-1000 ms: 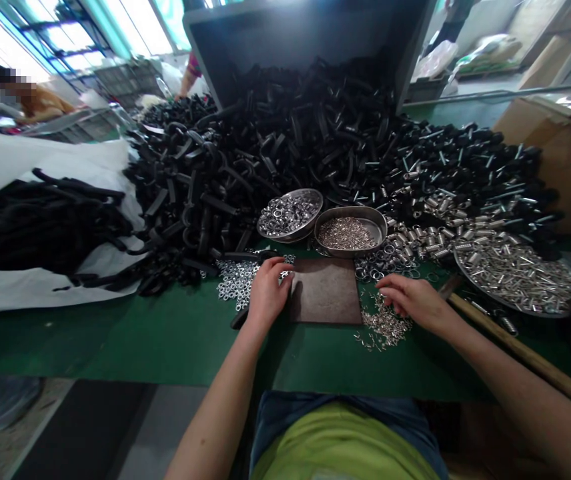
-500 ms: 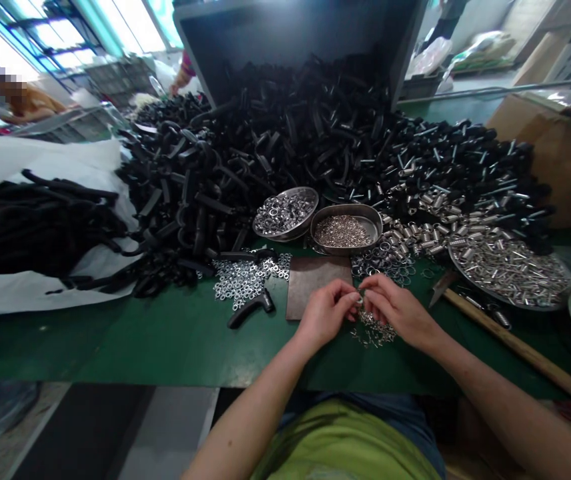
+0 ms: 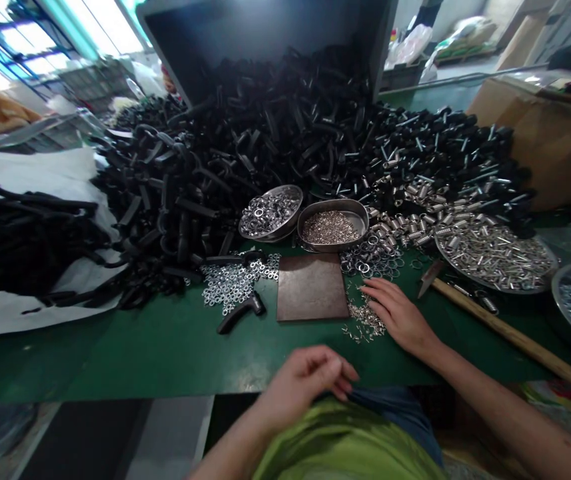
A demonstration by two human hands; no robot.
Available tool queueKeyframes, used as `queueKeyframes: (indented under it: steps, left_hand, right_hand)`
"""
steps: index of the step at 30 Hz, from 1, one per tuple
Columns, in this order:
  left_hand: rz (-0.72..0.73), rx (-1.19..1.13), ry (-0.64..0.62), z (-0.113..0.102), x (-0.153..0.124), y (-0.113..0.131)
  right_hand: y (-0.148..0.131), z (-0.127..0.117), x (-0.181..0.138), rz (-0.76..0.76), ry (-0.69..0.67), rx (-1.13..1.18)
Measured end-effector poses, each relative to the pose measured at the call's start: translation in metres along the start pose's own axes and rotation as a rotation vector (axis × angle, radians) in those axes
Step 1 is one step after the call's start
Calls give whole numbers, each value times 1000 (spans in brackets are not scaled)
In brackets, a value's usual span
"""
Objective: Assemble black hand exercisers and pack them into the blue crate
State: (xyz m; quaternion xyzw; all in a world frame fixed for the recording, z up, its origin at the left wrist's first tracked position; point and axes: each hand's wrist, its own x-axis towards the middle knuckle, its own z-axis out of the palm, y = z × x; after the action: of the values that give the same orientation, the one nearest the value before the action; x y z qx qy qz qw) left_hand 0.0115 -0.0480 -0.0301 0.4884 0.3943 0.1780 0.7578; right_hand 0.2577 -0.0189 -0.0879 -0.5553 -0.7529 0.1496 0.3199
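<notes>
My left hand [image 3: 306,380] is pulled back to the table's near edge, above my lap, with its fingers curled together in a pinch; what it holds is too small to name. My right hand [image 3: 396,315] lies on the green table with fingers spread over a small heap of tiny silver clips [image 3: 361,321]. A dark square metal plate [image 3: 311,296] lies just left of that heap. A single black handle piece [image 3: 240,313] rests on the table left of the plate, beside scattered silver washers [image 3: 228,283].
A huge pile of black plastic parts [image 3: 275,147] fills the back of the table. Two metal bowls [image 3: 271,213] [image 3: 333,225] of small hardware stand behind the plate. Springs [image 3: 430,213] spill at right, near a tray of pins [image 3: 498,253] and a hammer [image 3: 505,333]. A person sits far left.
My hands met above the clip heap half a second ago. Since then my left hand has drawn back toward my body, and my right hand has settled flat on the clips.
</notes>
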Motion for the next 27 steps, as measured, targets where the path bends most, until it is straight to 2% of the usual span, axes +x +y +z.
queueKeyframes:
  steps: [1,2,5,7,11,15,18,20,24,27]
  left_hand:
    - [-103,-135,-132,16,-1,-14]
    - [-179,-245,-208,30,-1,-28]
    - [-311,-419,-230,53,11,-63]
    - [-343,-492,-242,57,22,-78]
    - [-441,-622,-341,59,47,-105]
    - [-484,-780,-291,65,71,-135]
    - [-466,-895,-308,66,80,-140]
    - [-433,-972,-344,64,81,-134]
    - [-366,-1072,-466,59,77,-115]
    - [-355,-1103,-499,61,77,-106]
  right_hand:
    - [0,3,4,-19,-17,2]
    - [0,5,7,-41,-39,4]
    - [-1,11,17,-106,-107,-9]
    - [-1,14,22,-132,-145,-29]
    - [-1,14,24,-148,-174,-27]
    - [-6,2,12,-174,-228,85]
    - [-10,-9,1,-166,-263,202]
    - [-12,-15,-3,-70,-196,288]
    - [-11,-14,1,286,52,461]
    - [-13,-8,8,458,131,612]
